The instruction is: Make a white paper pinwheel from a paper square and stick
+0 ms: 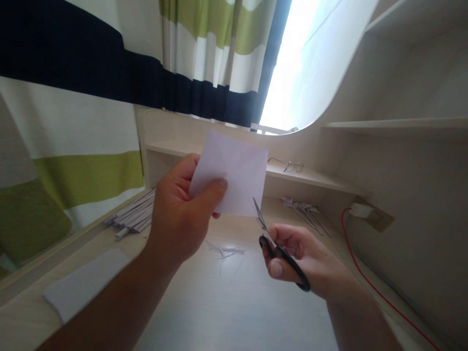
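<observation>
My left hand (183, 209) pinches a small white sheet of paper (237, 170) by its left side, thumb flat on its face, held up above the desk. In my right hand (300, 258) is a pair of scissors (268, 234) with black handles, fingers through the loops. The blades point up and to the left, and their tips overlap the paper's lower right corner. Whether the paper lies between the blades I cannot tell. Below, on the desk (226, 302), lie several thin paper scraps (224, 251).
A bundle of rolled paper sticks (135, 214) lies at the left, with a white paper stack (87, 280) nearer me. Paper pinwheel-like pieces on sticks (305, 212) rest at the back right. Glasses (294, 166) sit on the shelf (321, 181). A red cable (369, 278) runs from a white plug (360, 210).
</observation>
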Demonstrator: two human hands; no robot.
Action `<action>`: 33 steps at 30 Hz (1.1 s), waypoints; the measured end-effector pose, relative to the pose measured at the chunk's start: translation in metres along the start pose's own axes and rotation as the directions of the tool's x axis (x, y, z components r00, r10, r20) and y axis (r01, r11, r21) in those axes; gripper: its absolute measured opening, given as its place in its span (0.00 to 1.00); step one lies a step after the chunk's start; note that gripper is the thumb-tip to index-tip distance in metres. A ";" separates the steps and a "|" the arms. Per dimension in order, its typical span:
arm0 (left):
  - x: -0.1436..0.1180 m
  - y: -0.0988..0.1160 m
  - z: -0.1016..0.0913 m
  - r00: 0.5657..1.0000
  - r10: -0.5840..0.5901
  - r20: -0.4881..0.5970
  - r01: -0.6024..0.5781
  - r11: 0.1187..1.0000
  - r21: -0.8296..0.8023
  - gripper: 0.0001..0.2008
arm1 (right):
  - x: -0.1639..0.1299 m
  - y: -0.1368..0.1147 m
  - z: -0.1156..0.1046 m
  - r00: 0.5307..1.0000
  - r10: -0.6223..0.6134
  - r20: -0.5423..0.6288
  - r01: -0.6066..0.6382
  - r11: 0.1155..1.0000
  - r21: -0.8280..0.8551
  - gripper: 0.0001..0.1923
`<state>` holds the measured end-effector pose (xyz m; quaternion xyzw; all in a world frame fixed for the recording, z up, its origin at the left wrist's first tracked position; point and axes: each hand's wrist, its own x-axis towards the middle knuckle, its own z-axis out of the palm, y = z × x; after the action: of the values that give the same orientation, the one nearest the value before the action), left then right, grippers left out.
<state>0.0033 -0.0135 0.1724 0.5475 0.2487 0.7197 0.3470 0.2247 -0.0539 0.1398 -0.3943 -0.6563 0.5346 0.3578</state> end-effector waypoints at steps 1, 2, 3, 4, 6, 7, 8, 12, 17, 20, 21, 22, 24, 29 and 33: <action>0.000 -0.001 0.000 1.000 0.005 -0.008 -0.005 1.000 -0.005 0.06 | 0.000 0.000 0.000 1.000 0.001 0.003 -0.001 1.000 0.000 0.19; 0.000 -0.001 0.000 1.000 0.007 -0.014 -0.007 1.000 -0.008 0.07 | 0.000 0.000 0.000 1.000 0.003 0.003 -0.003 1.000 -0.002 0.19; 0.000 -0.001 0.000 1.000 0.006 -0.016 -0.006 1.000 -0.009 0.07 | 0.000 -0.001 0.000 1.000 0.004 0.002 -0.004 1.000 -0.003 0.19; 0.000 -0.002 0.000 1.000 0.004 -0.014 -0.004 1.000 -0.008 0.06 | 0.000 0.000 0.000 1.000 0.003 0.002 -0.003 1.000 -0.002 0.19; 0.001 -0.002 0.000 1.000 0.000 -0.002 0.000 1.000 -0.003 0.06 | 0.000 0.000 0.000 1.000 0.001 0.001 -0.001 1.000 -0.005 0.19; 0.001 -0.002 0.000 1.000 -0.003 0.006 0.003 1.000 -0.001 0.05 | -0.001 0.001 -0.001 1.000 0.000 0.000 0.000 1.000 -0.010 0.19; 0.001 -0.001 0.000 1.000 -0.008 0.015 0.008 1.000 0.002 0.05 | -0.001 0.001 -0.001 1.000 -0.001 -0.002 0.001 1.000 -0.017 0.19; 0.002 0.003 -0.001 0.998 -0.041 0.036 0.039 0.998 0.056 0.04 | -0.001 0.001 -0.001 1.000 0.005 -0.005 -0.005 0.999 -0.035 0.20; 0.005 0.009 -0.002 0.992 -0.115 0.047 0.103 0.973 0.207 0.11 | 0.002 -0.001 0.001 0.999 0.028 -0.019 -0.028 0.999 -0.033 0.22; 0.007 0.010 -0.002 0.987 -0.149 0.052 0.131 0.956 0.262 0.14 | 0.002 -0.003 0.002 0.999 0.034 -0.027 -0.035 0.999 -0.039 0.23; 0.007 0.009 -0.003 0.987 -0.151 0.054 0.132 0.955 0.265 0.14 | 0.002 -0.003 0.002 0.999 0.033 -0.029 -0.034 0.999 -0.042 0.23; 0.007 0.008 -0.003 0.988 -0.147 0.052 0.129 0.956 0.262 0.13 | 0.001 -0.003 0.002 0.999 0.033 -0.030 -0.034 0.998 -0.043 0.23; 0.008 0.005 -0.003 0.989 -0.138 0.045 0.122 0.960 0.253 0.13 | 0.001 -0.003 0.002 0.999 0.036 -0.034 -0.037 0.998 -0.046 0.23; 0.010 0.005 -0.003 0.986 -0.160 0.040 0.144 0.951 0.273 0.14 | 0.003 0.000 0.001 0.998 0.040 -0.042 -0.043 0.997 -0.064 0.23; 0.012 0.008 -0.003 0.978 -0.203 0.041 0.180 0.932 0.313 0.14 | 0.004 0.001 0.000 0.997 0.052 -0.058 -0.057 0.995 -0.079 0.22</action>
<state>-0.0035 -0.0092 0.1854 0.5937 0.3972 0.6146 0.3348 0.2232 -0.0501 0.1391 -0.4409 -0.6561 0.5060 0.3451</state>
